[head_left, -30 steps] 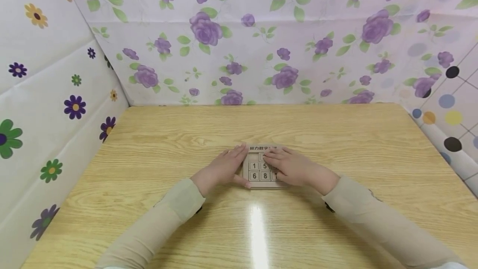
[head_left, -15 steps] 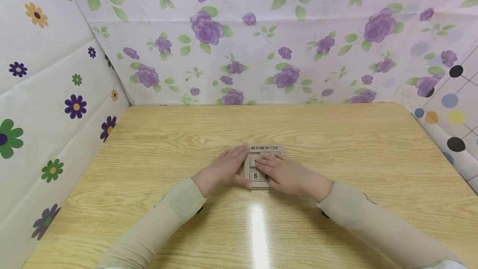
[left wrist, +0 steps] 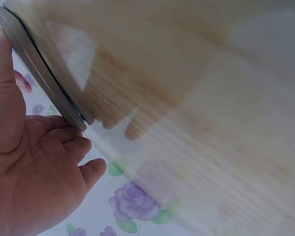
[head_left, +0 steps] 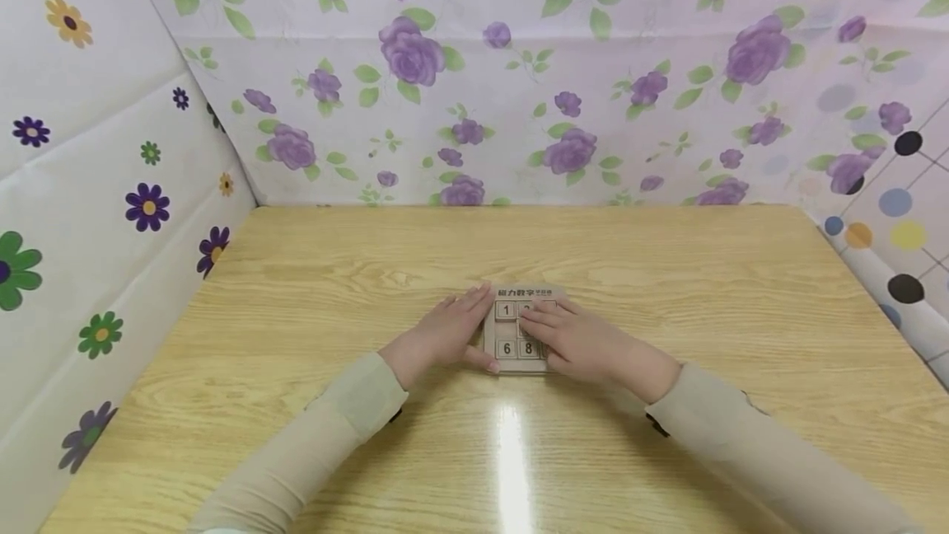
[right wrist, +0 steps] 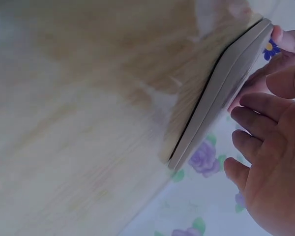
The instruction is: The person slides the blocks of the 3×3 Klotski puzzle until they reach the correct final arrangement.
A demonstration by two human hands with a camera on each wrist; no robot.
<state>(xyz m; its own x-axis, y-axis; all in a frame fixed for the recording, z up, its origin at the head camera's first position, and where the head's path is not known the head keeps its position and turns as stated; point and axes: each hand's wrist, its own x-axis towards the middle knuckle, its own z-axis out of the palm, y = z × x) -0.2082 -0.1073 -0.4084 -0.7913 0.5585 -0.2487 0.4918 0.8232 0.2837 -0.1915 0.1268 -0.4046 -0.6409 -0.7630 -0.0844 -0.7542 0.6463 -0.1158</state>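
Observation:
A flat sliding number puzzle [head_left: 515, 293] lies on the table, its tile 1 [head_left: 506, 311] in the top left corner and a gap below it. Tiles 6 [head_left: 507, 349] and 8 [head_left: 529, 349] show in the bottom row. My left hand [head_left: 445, 330] holds the puzzle's left side, thumb at the near corner and fingertips at the far one. Over the right part rests my right hand [head_left: 582, 340], fingers extended across the tiles and covering several. Both wrist views catch the puzzle [left wrist: 39, 69] edge-on, and the right palm [right wrist: 275, 147] faces its side.
The wooden table [head_left: 356, 254] has a glossy surface with a bright reflection [head_left: 511, 460] near the front. Behind it rises a wall covering [head_left: 311, 105] with purple flowers. Patterned sheets also stand at the left [head_left: 74, 213] and right [head_left: 904, 188].
Tile 1 has slid from the middle row up to the top left corner, leaving the gap below it. My right hand went left over the tiles, then back right. The left hand stayed.

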